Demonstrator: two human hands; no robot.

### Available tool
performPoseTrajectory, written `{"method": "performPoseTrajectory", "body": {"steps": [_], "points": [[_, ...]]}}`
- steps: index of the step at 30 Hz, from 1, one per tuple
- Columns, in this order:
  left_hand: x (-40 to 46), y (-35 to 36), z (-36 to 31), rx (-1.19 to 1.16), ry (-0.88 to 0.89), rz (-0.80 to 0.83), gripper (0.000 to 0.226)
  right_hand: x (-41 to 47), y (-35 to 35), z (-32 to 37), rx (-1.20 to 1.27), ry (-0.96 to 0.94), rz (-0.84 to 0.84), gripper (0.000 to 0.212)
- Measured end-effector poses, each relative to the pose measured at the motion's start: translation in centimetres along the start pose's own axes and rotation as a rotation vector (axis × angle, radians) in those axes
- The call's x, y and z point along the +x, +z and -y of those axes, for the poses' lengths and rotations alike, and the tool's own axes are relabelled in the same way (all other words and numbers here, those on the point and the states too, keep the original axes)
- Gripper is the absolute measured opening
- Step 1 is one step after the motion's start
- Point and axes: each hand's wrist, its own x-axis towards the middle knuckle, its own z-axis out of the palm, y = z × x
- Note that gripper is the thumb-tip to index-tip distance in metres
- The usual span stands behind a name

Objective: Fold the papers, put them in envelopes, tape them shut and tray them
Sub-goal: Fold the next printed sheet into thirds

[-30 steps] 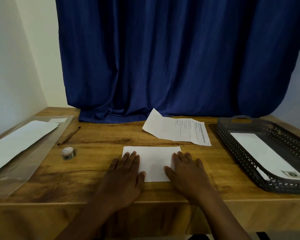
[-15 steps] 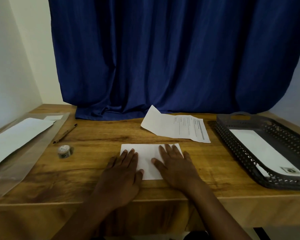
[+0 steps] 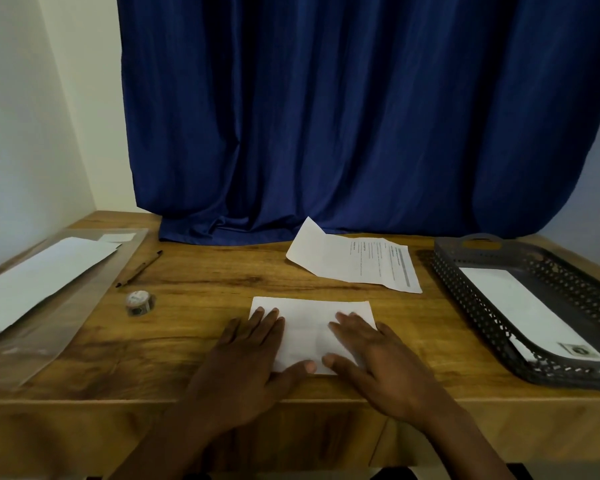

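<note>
A folded white paper [image 3: 309, 323] lies flat near the table's front edge. My left hand [image 3: 250, 368] rests palm down on its left part, fingers spread. My right hand [image 3: 371, 365] lies flat on its right part; the two thumbs nearly meet at the paper's near edge. A printed sheet [image 3: 357, 261] with one corner curled up lies behind it. White envelopes [image 3: 39, 275] in a clear plastic sleeve sit at the left. A small tape roll [image 3: 138, 302] stands left of the folded paper. The dark perforated tray [image 3: 471, 306] at the right holds a stamped envelope [image 3: 530, 313].
A brown pen [image 3: 140, 268] lies between the sleeve and the tape roll. A blue curtain [image 3: 326, 116] hangs along the back and bunches on the wooden table [image 3: 205, 282]. White walls close in on the left and right.
My right hand has slid back to the right across the folded paper after moving left. The left hand has stayed on the paper's left part. The view has shifted a little.
</note>
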Motion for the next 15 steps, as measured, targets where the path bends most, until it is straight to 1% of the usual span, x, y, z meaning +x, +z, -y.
{"method": "performPoseTrajectory", "body": {"steps": [2,4,6,7,9,11,13,15], "points": [[-1.1,0.2,0.1,0.068,0.046,0.009,0.115,-1.4,-0.2,0.0,-0.042,-0.023,0.061,0.094],[-2.5,0.5,0.0,0.099,0.07,0.013,0.116,-2.7,-0.3,0.1,-0.079,-0.05,0.078,0.097],[-3.9,0.8,0.0,0.115,0.101,-0.026,0.105,-4.0,-0.1,0.3,-0.125,-0.082,0.086,0.093],[-4.6,0.8,0.0,0.114,0.122,-0.056,0.095,-4.5,0.0,0.3,-0.159,-0.101,0.086,0.088],[-5.8,0.5,0.1,0.077,0.155,-0.053,0.076,-5.5,0.1,0.4,-0.188,-0.127,0.095,0.08],[-6.9,-0.3,0.3,-0.035,0.185,-0.021,0.069,-6.1,-0.7,0.6,-0.125,-0.142,0.116,0.072],[-7.6,-1.8,0.4,-0.176,0.21,-0.052,0.062,-6.5,-2.4,1.0,-0.015,-0.164,0.092,0.059],[-8.1,-3.8,0.5,-0.236,0.22,-0.109,0.049,-6.5,-4.6,1.6,0.046,-0.2,0.031,0.042]]}}
